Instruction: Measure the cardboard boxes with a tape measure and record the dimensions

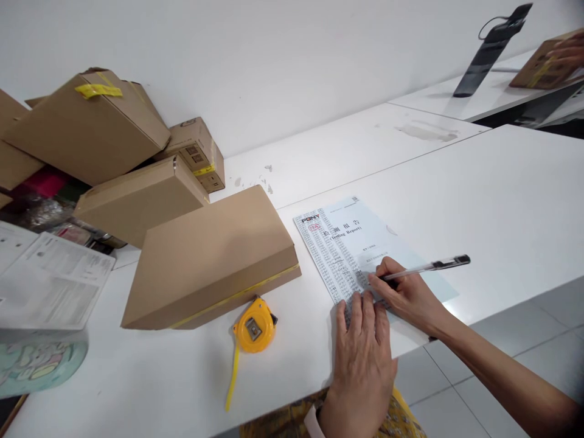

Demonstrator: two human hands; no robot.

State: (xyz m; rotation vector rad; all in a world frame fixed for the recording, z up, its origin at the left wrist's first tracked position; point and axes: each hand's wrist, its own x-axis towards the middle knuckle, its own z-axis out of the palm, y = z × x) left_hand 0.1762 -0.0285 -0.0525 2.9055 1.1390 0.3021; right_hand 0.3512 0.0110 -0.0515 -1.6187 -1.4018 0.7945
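Note:
My right hand (406,295) is closed around a pen (426,267), its tip against a pale blue printed report (347,243) headed "Testing Report". Handwritten marks run in columns down the report's left side. My left hand (365,347) lies flat, fingers stretched over the report's lower edge. To the left of it, a yellow tape measure (255,326) rests on the table with a short length of blade out. Behind the tape measure sits a closed cardboard box (214,255) with a yellow strip along its side.
Several cardboard boxes (91,121) are piled at the back left, above printed papers (55,280) and a teal patterned item (45,362). A dark bottle (488,52) stands far right on the white table (479,201). Another person's hand (568,55) touches a box (538,67) there.

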